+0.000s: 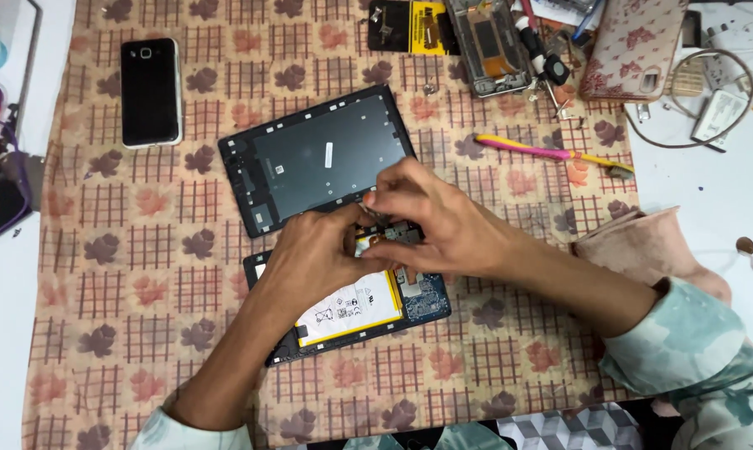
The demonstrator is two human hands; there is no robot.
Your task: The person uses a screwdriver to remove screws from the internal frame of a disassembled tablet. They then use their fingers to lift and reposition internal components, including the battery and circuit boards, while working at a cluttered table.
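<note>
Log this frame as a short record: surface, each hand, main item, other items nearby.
surface: leaf-patterned checked cloth
left hand: on the opened tablet body, over its white battery
right hand: fingertips at a small part on the tablet's upper edge
beside: detached dark tablet panel
nearby: black phone, pink-and-yellow tool

Both hands cover the upper part of the opened tablet (368, 312), hiding what the fingers (382, 202) pinch. The small parts (551, 71) at the top edge are too small to tell.
</note>
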